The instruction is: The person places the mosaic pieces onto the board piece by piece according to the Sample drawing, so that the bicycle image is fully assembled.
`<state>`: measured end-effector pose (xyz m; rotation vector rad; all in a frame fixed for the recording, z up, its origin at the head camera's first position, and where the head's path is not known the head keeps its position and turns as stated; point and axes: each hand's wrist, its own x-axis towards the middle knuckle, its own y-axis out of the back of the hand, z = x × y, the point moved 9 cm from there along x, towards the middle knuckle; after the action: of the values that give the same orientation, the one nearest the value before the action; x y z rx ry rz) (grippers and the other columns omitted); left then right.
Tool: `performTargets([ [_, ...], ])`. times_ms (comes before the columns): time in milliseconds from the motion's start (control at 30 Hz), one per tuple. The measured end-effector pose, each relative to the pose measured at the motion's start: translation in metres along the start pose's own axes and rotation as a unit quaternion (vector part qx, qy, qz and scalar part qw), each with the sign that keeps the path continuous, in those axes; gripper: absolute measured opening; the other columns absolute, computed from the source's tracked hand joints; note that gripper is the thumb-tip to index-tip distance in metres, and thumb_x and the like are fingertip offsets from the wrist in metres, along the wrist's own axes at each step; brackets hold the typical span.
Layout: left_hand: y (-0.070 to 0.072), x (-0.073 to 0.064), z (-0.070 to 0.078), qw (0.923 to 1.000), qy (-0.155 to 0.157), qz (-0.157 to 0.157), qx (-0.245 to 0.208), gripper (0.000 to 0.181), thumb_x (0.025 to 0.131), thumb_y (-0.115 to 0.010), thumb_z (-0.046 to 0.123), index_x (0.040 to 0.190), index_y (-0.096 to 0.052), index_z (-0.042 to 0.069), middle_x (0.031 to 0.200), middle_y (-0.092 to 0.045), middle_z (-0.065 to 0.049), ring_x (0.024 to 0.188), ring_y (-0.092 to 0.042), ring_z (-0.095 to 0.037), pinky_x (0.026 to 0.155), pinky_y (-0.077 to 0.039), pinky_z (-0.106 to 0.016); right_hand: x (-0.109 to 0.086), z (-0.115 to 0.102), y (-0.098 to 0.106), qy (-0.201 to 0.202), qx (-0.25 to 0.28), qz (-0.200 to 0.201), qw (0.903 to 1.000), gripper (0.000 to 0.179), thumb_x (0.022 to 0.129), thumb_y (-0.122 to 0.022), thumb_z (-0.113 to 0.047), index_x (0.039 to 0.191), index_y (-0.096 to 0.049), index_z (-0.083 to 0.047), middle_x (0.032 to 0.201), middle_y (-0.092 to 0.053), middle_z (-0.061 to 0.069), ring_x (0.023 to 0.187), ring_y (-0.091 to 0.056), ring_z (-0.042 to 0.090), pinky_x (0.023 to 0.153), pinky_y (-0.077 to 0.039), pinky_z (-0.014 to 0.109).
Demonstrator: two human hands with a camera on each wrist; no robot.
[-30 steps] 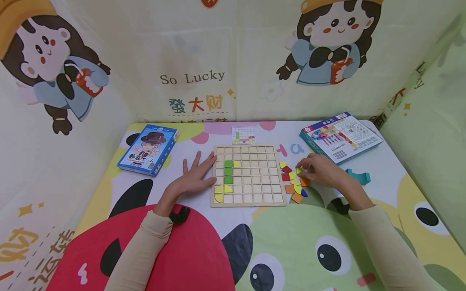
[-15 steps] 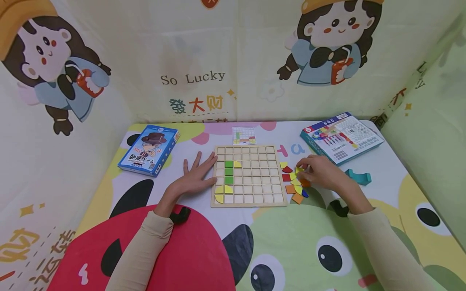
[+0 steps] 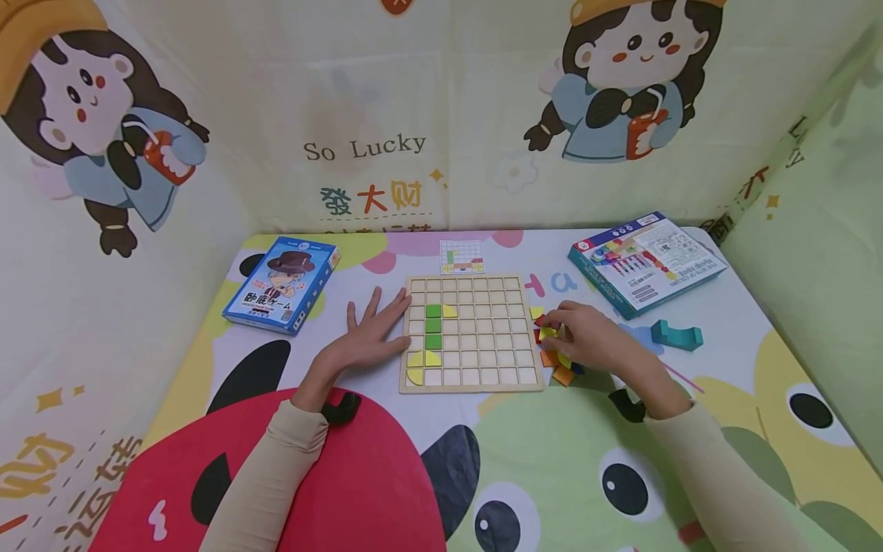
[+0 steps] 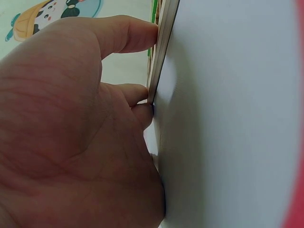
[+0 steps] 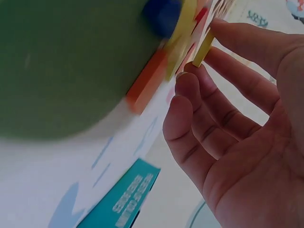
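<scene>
A wooden grid board point(image 3: 476, 389) lies mid-table. Its left part holds a column of green square tiles point(image 3: 433, 326) and several yellow tiles, among them a quarter-round one point(image 3: 449, 311). My left hand point(image 3: 362, 337) rests against the board's left edge, fingers spread and straight; the left wrist view shows thumb and fingertips on the rim point(image 4: 164, 47). Over the loose tiles right of the board is my right hand point(image 3: 589, 337). It pinches a thin yellow tile point(image 5: 203, 50) between thumb and fingertips. Orange point(image 3: 562, 376) and red tiles lie beneath, partly hidden by that hand.
A small pattern card point(image 3: 462, 257) lies just behind the board. At the back left is a blue game box point(image 3: 281, 284); a white and teal box point(image 3: 645, 261) sits at the back right. A teal curved block point(image 3: 677, 336) stands right of my right hand.
My right hand has shifted left and slightly down over the loose tiles, nearer the board, uncovering more of the teal block. My left hand has stayed put on the board's edge.
</scene>
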<state>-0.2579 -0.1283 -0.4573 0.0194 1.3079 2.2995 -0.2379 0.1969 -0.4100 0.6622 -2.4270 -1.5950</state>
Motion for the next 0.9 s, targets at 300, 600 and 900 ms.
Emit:
performTargets([
  [300,0.0,0.0,0.0,1.0,0.0,0.001,-0.001,0.087,0.1,-0.058,0.046,0.172,-0.015,0.023,0.182,-0.005,0.0,0.166,0.021,-0.037,0.122,0.025,-0.073,-0.002,-0.03,-0.011,0.03,-0.006,0.0,0.9995,0.027,0.095,-0.079,-0.02,0.121,-0.078,-0.01,0.108,-0.07,0.007,0.089,-0.06,0.017,0.081,-0.058,0.032],
  [600,0.0,-0.001,0.001,1.0,0.002,-0.003,-0.002,0.087,0.101,-0.058,0.046,0.172,-0.015,0.023,0.182,-0.004,0.0,0.166,0.021,-0.037,0.122,0.025,-0.072,0.002,-0.053,-0.023,0.063,-0.014,-0.006,0.9979,0.027,0.093,-0.082,-0.022,0.118,-0.078,-0.011,0.106,-0.069,0.004,0.085,-0.056,0.012,0.074,-0.054,0.026],
  [900,0.001,-0.001,-0.001,1.0,0.0,-0.004,-0.002,0.085,0.102,-0.057,0.046,0.172,-0.015,0.022,0.182,-0.004,0.001,0.166,0.022,-0.036,0.122,0.026,-0.072,0.006,-0.078,-0.029,0.132,-0.013,0.022,0.9909,0.025,0.091,-0.083,-0.019,0.115,-0.078,-0.01,0.1,-0.067,0.005,0.074,-0.053,0.006,0.068,-0.052,0.023],
])
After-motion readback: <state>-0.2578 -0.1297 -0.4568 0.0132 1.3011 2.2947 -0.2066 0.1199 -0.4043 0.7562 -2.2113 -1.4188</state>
